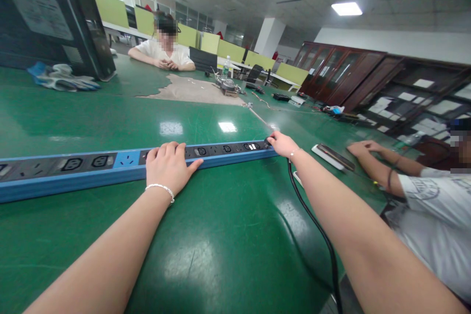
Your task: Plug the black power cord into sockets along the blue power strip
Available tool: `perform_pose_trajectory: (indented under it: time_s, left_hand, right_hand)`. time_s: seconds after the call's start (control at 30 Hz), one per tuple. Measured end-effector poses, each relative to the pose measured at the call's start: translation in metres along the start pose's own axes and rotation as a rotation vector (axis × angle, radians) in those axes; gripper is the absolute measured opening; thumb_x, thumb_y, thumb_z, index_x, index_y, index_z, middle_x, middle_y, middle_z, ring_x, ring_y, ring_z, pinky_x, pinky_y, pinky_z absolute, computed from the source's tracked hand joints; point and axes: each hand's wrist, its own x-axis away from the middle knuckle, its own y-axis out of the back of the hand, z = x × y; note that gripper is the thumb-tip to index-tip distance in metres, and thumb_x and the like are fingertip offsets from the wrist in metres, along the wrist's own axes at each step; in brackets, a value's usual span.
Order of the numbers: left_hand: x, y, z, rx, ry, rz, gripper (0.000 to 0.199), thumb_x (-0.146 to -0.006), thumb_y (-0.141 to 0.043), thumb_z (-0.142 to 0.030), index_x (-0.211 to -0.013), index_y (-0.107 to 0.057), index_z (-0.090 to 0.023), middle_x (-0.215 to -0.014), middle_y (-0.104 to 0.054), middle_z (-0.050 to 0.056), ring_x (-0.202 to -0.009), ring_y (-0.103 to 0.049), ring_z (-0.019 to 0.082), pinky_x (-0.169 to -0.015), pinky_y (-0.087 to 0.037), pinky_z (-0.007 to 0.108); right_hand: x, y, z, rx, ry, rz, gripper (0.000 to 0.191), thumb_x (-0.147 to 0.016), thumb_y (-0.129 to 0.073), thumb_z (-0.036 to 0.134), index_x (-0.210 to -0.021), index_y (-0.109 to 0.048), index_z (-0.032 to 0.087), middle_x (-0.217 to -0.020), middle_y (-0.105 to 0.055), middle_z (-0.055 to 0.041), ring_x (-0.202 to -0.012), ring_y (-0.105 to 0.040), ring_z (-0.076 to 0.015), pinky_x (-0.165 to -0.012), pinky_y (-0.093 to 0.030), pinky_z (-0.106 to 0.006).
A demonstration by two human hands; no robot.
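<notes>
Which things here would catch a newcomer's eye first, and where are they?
The long blue power strip stands out first, running from the left edge across the green tabletop, with the left hand resting on it. Next comes the right hand at the strip's right end, gripping a black plug, a black cable trailing below. A large black case fills the upper left corner.

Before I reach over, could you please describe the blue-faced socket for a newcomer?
Along the green table lies a long blue power strip. Just left of the left hand is the socket; its blue face sets it apart from black neighbours.
</notes>
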Motion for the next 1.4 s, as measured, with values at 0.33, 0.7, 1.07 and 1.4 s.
perform_pose_trajectory:
  time_s: [0.33, 0.7, 1.07, 1.4]
  left_hand:
    - [-0.001, 0.0, 0.0, 0.015, -0.002, -0.001, 0.065, -0.082, -0.035, -0.062, -0.119, -0.054, -0.013, -0.119, -0.058, 0.017, -0.112, -0.049, 0.031, -0.094, -0.029, 0.043]
    - [0.0, 0.001, 0.0, 0.04, 0.003, 0.002, 0.065, -0.082, -0.034, -0.062, -0.12, -0.054, -0.013, -0.119, -0.058, 0.018, -0.112, -0.048, 0.032, -0.094, -0.029, 0.044]
    - [-0.001, 0.002, -0.001, 0.03, 0.003, 0.0, 0.065, -0.081, -0.036, -0.062, -0.119, -0.055, -0.012, -0.119, -0.058, 0.017, -0.112, -0.048, 0.031, -0.095, -0.029, 0.043]
    - [0.0, 0.003, -0.001, -0.001, 0.005, 0.001, 0.065, -0.082, -0.034, -0.062, -0.12, -0.054, -0.014, -0.12, -0.058, 0.016, -0.111, -0.049, 0.03, -0.094, -0.03, 0.042]
  right_hand:
    - [0.005, -0.003, 0.001, -0.01, 0.016, -0.02, 0.033, -0.089, -0.04, 0.038, -0.111, -0.056, 0.019, -0.106, -0.066, -0.0112, -0.097, -0.06, -0.0227, -0.079, -0.042, -0.029]
    - [-0.004, -0.001, 0.002, -0.015, -0.059, 0.076, 0.034, -0.091, -0.035, 0.039, -0.111, -0.055, 0.019, -0.092, -0.068, -0.0088, -0.071, -0.064, -0.0185, -0.067, -0.046, -0.027]
    - [0.005, -0.009, 0.012, 0.1, 0.006, 0.052, 0.034, -0.091, -0.034, 0.037, -0.114, -0.05, 0.017, -0.107, -0.065, -0.0155, -0.1, -0.061, -0.0259, -0.083, -0.043, -0.035]
    - [0.006, -0.014, 0.012, 0.089, -0.062, 0.064, 0.04, -0.093, -0.028, 0.038, -0.113, -0.046, 0.01, -0.11, -0.062, -0.0216, -0.102, -0.06, -0.0267, -0.084, -0.043, -0.035]
